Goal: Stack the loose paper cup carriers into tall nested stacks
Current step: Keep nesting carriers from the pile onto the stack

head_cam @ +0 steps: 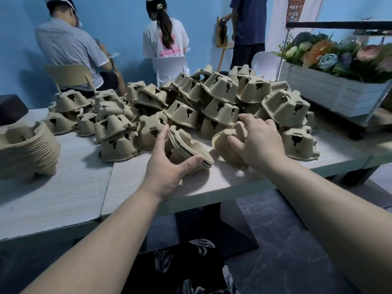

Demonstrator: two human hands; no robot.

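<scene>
A small nested bunch of carriers (186, 148) is held tilted on its side just above the tabletop (74, 187), its rims facing right and toward the camera. It is gripped by the left hand (167, 168): the thumb is hooked under the lower rim and the fingers are wrapped over the top edge, so the grip is narrow and closed around the bunch. Just right of this grip, a single carrier (228, 145) is lying on the tabletop with its open side turned toward the left hand. It is covered from above by the right hand (257, 143), whose fingers are curled over its far wall and whose thumb is pressed on its near rim; this grip is likewise closed on the carrier. The two held pieces are near each other but are not seen to touch.

Beyond both grips, a large heap of loose carriers (212, 98) is spread across the tabletop, most of them upside down and piled on one another. Far to the left of the left grip, a tall finished stack (27, 149) is resting on the tabletop, open side up. To the right of the right grip, a white planter box (331, 92) filled with flowers is set on a low cart. Behind the heap, three people are seen from the back against a blue wall (118, 22).
</scene>
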